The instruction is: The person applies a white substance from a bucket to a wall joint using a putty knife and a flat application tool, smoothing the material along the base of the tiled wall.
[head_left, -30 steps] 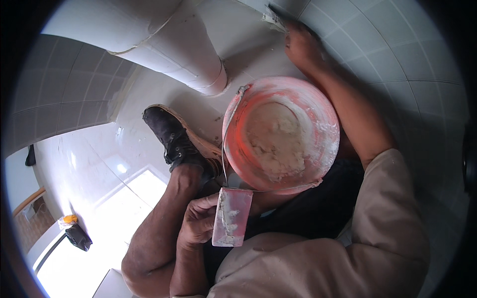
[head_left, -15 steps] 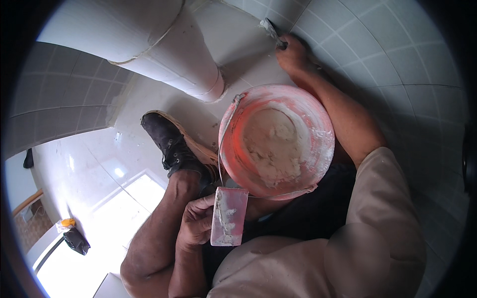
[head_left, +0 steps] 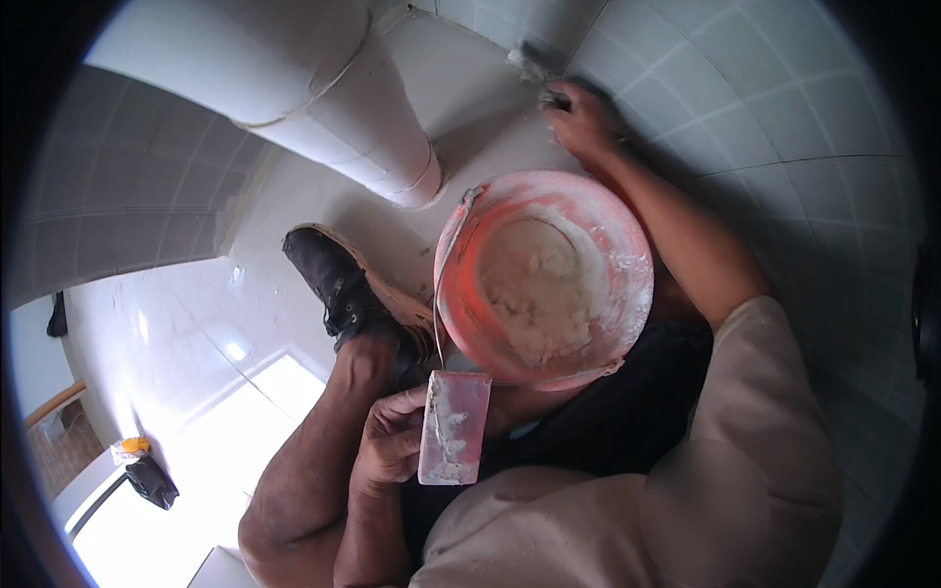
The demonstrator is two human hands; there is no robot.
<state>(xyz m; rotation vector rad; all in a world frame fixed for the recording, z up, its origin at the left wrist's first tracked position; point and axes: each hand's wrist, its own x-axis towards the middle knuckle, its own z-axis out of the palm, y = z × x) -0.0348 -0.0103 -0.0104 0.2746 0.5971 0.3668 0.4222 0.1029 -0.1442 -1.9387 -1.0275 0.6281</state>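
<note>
My right hand (head_left: 585, 122) is closed around the handle of a putty knife (head_left: 530, 66). Its blade, smeared by motion, carries pale paste and lies close to the seam where the tiled wall meets the floor. In my left hand (head_left: 390, 441) is a translucent pink rectangular plate (head_left: 467, 423), streaked with whitish paste, held by its left edge. Between my hands stands a red bucket (head_left: 639, 269), its inside coated in white residue. Thick beige paste (head_left: 541, 289) lies at its bottom, and its wire handle hangs down the left side.
A thick white pipe (head_left: 377, 137) rises from the floor left of the bucket. Grey tiled wall (head_left: 765, 118) runs along the right. My black shoe (head_left: 333, 274) rests beside the bucket. At the far left lie a black bag (head_left: 152, 480) and a small yellow item (head_left: 130, 448).
My right hand has shifted slightly down and to the right with the putty knife, whose blade now looks blurred. My left hand and the pink plate have barely moved.
</note>
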